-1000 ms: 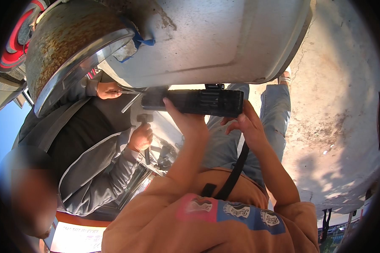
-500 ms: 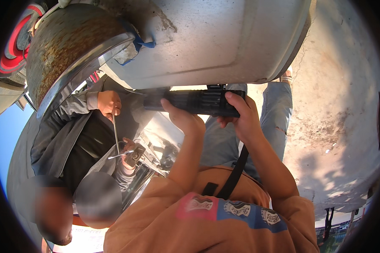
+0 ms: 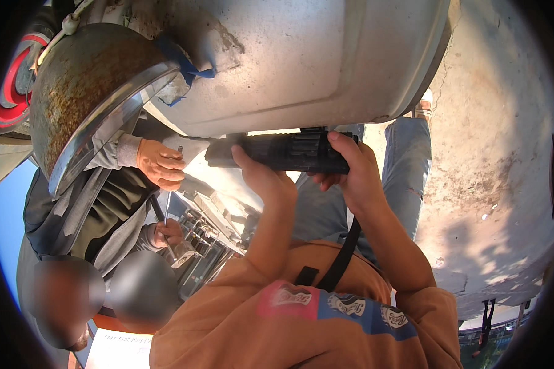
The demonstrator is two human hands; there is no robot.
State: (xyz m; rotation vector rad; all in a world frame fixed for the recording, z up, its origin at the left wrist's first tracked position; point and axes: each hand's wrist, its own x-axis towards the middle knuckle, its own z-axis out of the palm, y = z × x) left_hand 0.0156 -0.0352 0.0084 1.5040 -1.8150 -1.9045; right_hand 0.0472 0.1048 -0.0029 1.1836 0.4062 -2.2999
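Note:
A long black ridged device (image 3: 277, 150) lies level just below the white panel (image 3: 271, 74). My left hand (image 3: 255, 178) is shut on its left part with the thumb over the near face. My right hand (image 3: 351, 169) is shut on its right end, thumb on the ridged section, fingers curled underneath. To the left, a co-worker's hand (image 3: 160, 165) is near a thin metal rod (image 3: 168, 203); another hand (image 3: 168, 234) below it grips a metal tool.
A rusty metal dome (image 3: 80, 92) with a chrome rim is at upper left, beside a red-ringed round object (image 3: 15, 92). Blue tape (image 3: 197, 71) hangs from the panel. Co-workers (image 3: 86, 215) fill the left side. Concrete ground (image 3: 486, 154) with shadows spans the right.
My right hand has moved up and closed on the black device's right end. The co-worker's upper hand has moved down, and a second head has appeared at lower left.

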